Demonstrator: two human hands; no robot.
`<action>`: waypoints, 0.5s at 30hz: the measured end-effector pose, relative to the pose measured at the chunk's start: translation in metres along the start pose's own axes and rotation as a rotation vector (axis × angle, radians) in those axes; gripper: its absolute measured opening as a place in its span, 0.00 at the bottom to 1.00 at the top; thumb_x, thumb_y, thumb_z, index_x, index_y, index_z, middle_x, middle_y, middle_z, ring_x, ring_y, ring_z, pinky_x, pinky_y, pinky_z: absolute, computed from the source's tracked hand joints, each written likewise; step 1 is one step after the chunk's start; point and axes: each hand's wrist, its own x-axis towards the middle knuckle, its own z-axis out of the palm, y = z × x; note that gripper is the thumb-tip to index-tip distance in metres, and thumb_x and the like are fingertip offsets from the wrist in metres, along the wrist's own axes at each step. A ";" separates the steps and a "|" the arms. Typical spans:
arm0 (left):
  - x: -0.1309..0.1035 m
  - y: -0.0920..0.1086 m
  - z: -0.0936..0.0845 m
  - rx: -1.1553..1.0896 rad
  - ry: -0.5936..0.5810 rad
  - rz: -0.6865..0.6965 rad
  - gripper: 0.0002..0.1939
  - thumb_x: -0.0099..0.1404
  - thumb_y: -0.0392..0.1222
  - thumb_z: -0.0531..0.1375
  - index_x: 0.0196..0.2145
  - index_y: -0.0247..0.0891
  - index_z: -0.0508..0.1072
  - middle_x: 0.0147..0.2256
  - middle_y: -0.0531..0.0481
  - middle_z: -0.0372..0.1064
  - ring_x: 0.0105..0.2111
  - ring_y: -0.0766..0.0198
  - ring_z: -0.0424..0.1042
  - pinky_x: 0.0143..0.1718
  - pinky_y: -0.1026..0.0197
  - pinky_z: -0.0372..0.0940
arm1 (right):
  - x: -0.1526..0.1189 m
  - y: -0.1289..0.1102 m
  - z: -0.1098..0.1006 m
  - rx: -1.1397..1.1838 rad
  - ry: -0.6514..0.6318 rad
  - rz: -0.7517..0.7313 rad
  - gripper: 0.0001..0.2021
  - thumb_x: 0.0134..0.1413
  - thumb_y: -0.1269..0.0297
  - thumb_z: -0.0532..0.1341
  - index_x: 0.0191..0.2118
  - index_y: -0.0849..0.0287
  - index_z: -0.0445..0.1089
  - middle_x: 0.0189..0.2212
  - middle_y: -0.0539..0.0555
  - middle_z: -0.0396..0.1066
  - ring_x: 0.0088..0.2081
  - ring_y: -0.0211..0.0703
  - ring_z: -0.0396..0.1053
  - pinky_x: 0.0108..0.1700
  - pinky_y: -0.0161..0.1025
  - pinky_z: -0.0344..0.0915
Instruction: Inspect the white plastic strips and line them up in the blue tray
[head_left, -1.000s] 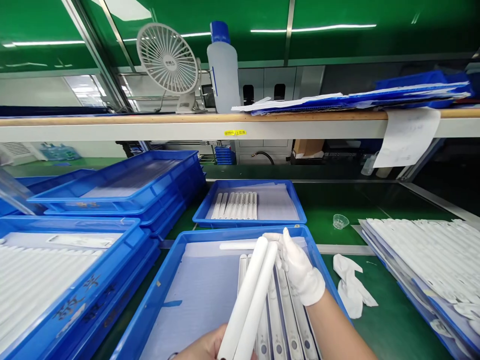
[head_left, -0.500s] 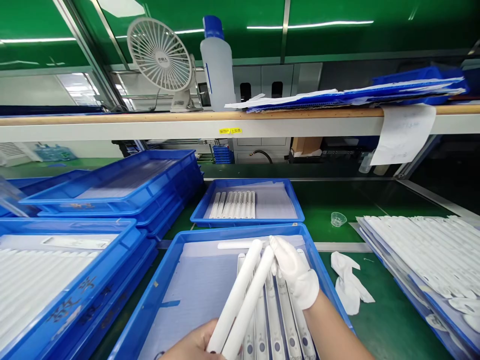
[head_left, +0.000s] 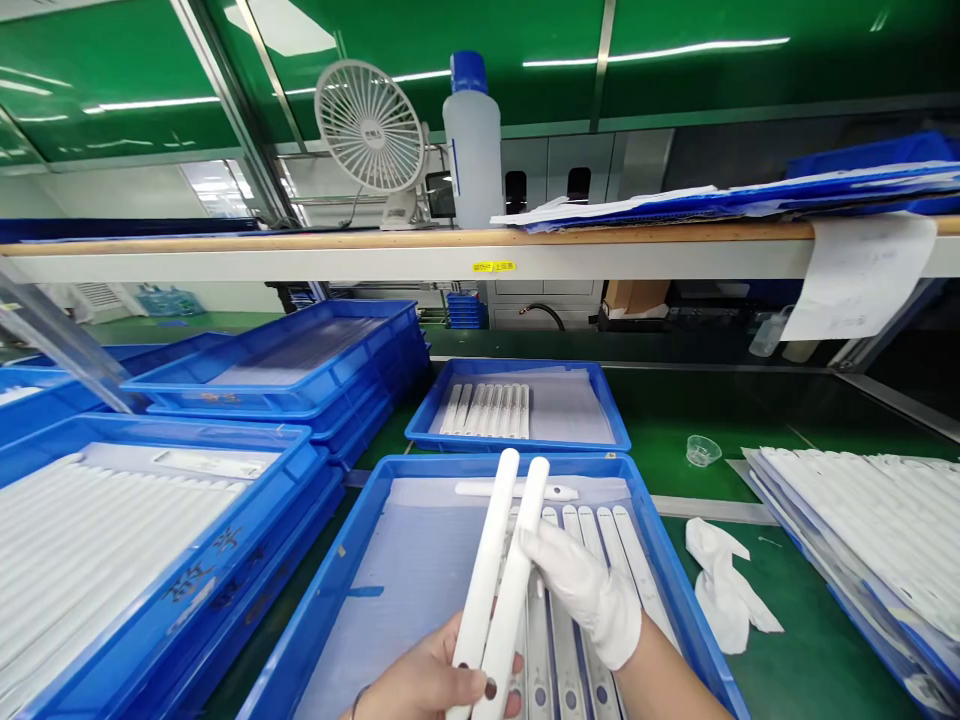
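Observation:
My bare left hand (head_left: 431,675) is closed around the lower ends of two long white plastic sticks (head_left: 480,590), which stand tilted up side by side. Dark round holes show near their lower ends. My right hand (head_left: 585,590), in a white glove, has its fingertips pinched at the middle of the right-hand stick. Both hands are over a blue tray (head_left: 311,590) lined with a pale sheet. Several similar white sticks (head_left: 566,650) lie in a row on its right side, partly hidden by my right hand. Another stick (head_left: 559,492) lies crosswise at the far end.
A second blue tray (head_left: 615,440) with white sticks sits behind. Stacked blue trays (head_left: 225,610) stand left. At right are a clear cup (head_left: 703,452), a crumpled white cloth (head_left: 720,590) and layered white parts (head_left: 862,510). A shelf (head_left: 360,262) with a fan (head_left: 371,135) crosses above.
My right hand has moved from near the tops of the sticks down to the middle of the right one. The sticks stand more upright, and the view has shifted left.

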 end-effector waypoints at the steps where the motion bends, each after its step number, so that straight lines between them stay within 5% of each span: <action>1: 0.000 0.001 -0.001 0.020 0.004 0.000 0.29 0.43 0.40 0.74 0.43 0.36 0.72 0.37 0.43 0.72 0.34 0.55 0.74 0.33 0.59 0.64 | -0.001 -0.002 0.003 0.041 -0.085 0.018 0.16 0.56 0.49 0.59 0.38 0.58 0.70 0.25 0.51 0.69 0.25 0.43 0.67 0.27 0.40 0.66; 5: 0.002 -0.001 -0.004 0.091 0.054 0.032 0.27 0.44 0.41 0.74 0.41 0.36 0.72 0.38 0.44 0.71 0.36 0.52 0.73 0.31 0.57 0.65 | -0.001 -0.006 0.008 0.143 -0.228 0.042 0.15 0.53 0.55 0.64 0.43 0.58 0.67 0.30 0.52 0.71 0.27 0.45 0.70 0.29 0.40 0.66; 15: 0.006 0.001 0.000 0.092 0.106 0.061 0.23 0.50 0.41 0.71 0.43 0.38 0.71 0.44 0.42 0.68 0.40 0.50 0.71 0.34 0.54 0.68 | 0.005 0.018 0.003 0.116 -0.052 0.083 0.21 0.52 0.47 0.62 0.44 0.57 0.65 0.26 0.50 0.70 0.24 0.42 0.67 0.26 0.38 0.64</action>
